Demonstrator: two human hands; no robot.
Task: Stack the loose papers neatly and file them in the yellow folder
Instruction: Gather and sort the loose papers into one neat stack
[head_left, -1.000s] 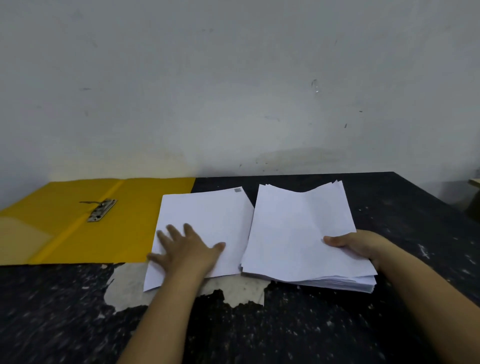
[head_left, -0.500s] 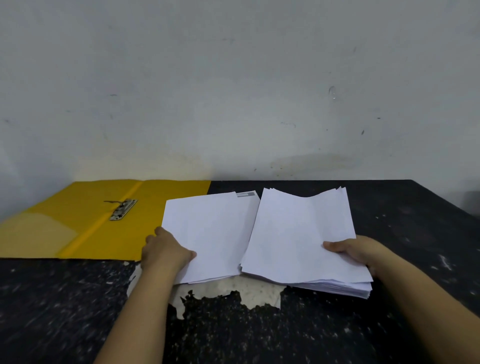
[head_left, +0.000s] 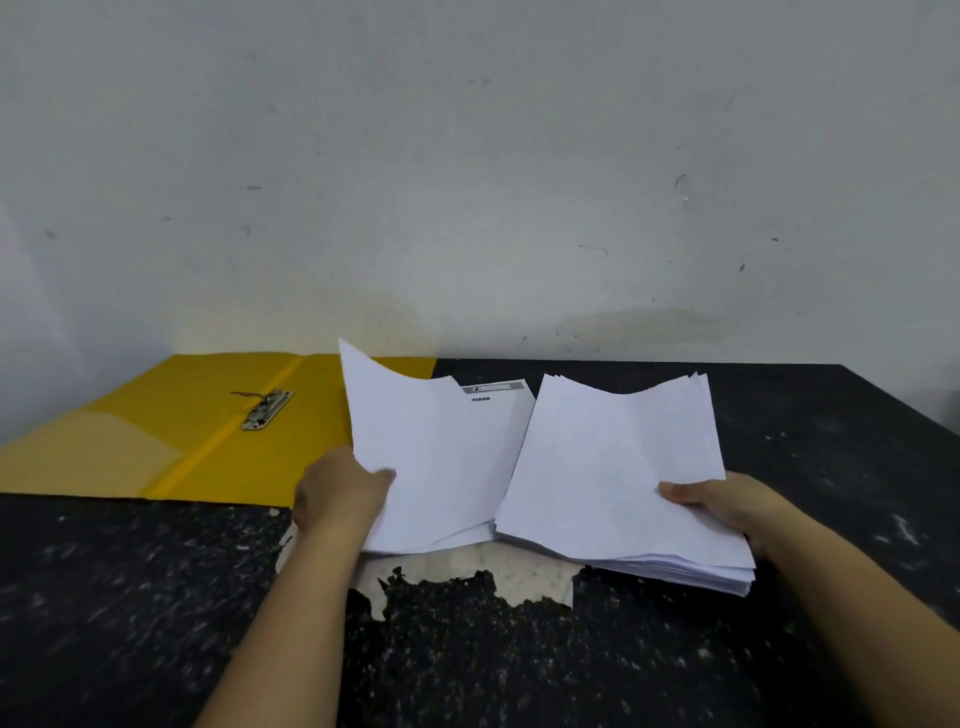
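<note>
The light is soft and a bit dim, shadows are faint, and the picture bends and goes blurry near the edges.

left hand pinches lifted sheet; right hand holds paper stack; yellow folder open

Left hand fingers hidden under lifted sheet; yellow folder cut off at left edge
</note>
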